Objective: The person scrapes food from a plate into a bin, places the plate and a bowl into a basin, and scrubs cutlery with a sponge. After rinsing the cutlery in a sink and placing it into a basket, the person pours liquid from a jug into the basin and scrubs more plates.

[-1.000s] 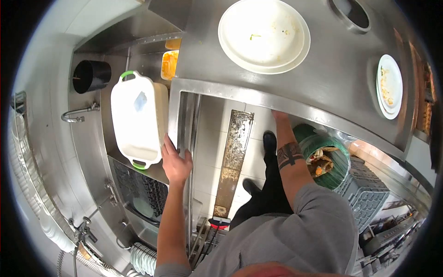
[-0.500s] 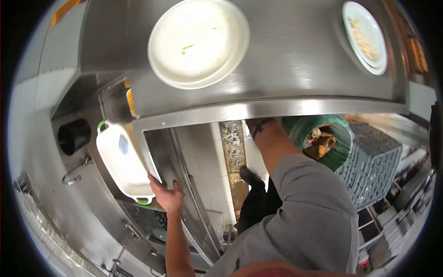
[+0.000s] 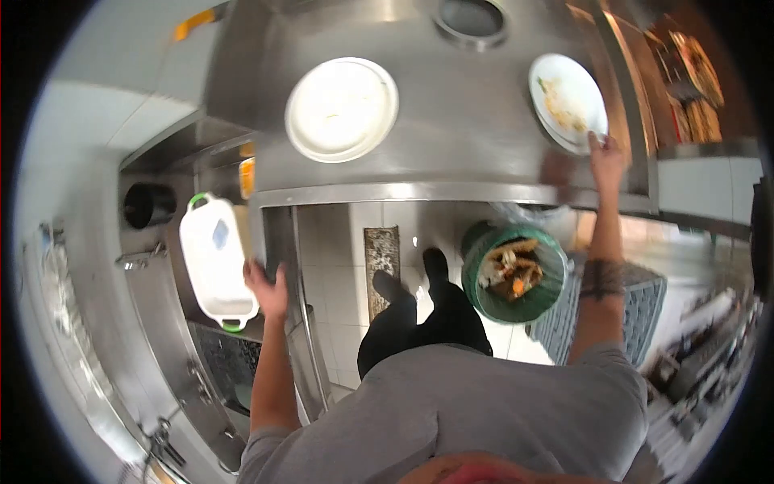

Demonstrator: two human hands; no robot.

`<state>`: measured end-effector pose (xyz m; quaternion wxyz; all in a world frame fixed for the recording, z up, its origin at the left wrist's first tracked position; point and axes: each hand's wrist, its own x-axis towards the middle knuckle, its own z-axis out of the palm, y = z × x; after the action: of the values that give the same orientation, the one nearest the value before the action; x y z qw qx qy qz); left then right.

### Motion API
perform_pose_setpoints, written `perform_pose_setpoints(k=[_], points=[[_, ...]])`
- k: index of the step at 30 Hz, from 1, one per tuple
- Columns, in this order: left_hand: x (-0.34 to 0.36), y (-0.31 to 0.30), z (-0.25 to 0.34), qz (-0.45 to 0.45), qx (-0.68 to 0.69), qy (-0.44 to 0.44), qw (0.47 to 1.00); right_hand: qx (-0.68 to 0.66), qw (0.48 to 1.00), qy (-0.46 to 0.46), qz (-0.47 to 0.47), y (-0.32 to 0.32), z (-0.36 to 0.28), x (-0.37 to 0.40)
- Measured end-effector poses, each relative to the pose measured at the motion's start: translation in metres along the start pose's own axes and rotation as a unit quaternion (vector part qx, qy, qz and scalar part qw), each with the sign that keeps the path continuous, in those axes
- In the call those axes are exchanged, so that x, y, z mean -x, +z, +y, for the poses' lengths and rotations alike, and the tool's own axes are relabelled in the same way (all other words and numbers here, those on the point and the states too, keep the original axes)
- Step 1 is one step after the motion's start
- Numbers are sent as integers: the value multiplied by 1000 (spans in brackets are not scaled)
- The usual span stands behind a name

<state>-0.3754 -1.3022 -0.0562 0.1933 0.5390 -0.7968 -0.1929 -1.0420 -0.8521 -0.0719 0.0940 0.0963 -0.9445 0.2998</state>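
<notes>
My right hand [image 3: 607, 163] is at the near right rim of a white oval plate [image 3: 582, 95] holding food scraps, its fingers closing on the edge. Another plate's rim shows beneath it. On the left, my left hand [image 3: 267, 289] is open, thumb and fingers apart, by the counter's corner. Just beyond its fingers sits a white baking dish [image 3: 208, 256] with green-tipped handles. Large round white plates [image 3: 342, 109], apparently stacked, lie on the steel counter [image 3: 459, 121], carrying small bits of residue.
Below the counter stands a green-lined bin [image 3: 516, 274] with food waste, beside a grey plastic crate [image 3: 645, 302]. A round opening with a metal rim [image 3: 472, 22] is at the back. A black pot [image 3: 150, 205] and a tap [image 3: 143, 258] are at left.
My right arm has risen from below the counter beside the bin, and that hand is now at the oval plate. My left hand stays near the baking dish. The view has shifted.
</notes>
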Motion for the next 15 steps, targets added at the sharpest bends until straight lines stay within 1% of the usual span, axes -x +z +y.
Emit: perform_pose_setpoints(k=[1,2,3,4,5,6,7,8,9,10,11,12,14,15], points=[[-16,1,52,31,-6,79,996,153,988,9,35,20,35,-45],[-36,4,103,28,-11,137,990,237,968,53,59,38,46,-66],[-58,27,122,-14,103,118,988,232,970,42,60,34,30,-74],[-79,46,152,-67,222,58,971,212,973,70,-53,21,14,-77],[-96,58,193,-67,226,15,972,193,962,100,-167,13,5,-77],[-121,92,205,-35,242,-47,968,193,962,95,-166,16,8,-77],[-143,110,221,-98,312,-166,930,167,965,109,-170,26,23,-83],[-161,122,232,-161,374,-281,869,141,967,123,-174,36,37,-90],[-172,134,233,-160,379,-279,868,141,968,119,-171,43,48,-96],[-179,150,229,-183,388,-294,854,10,958,222,-182,50,60,-101],[-178,155,230,-207,396,-309,840,-121,921,319,-189,49,59,-100],[-177,158,228,-208,396,-311,839,-118,921,320,-189,46,61,-99],[-177,158,219,-183,439,-312,822,-304,880,338,-139,40,63,-91],[-178,159,216,-185,437,-313,823,-304,879,340,-139,40,61,-87]])
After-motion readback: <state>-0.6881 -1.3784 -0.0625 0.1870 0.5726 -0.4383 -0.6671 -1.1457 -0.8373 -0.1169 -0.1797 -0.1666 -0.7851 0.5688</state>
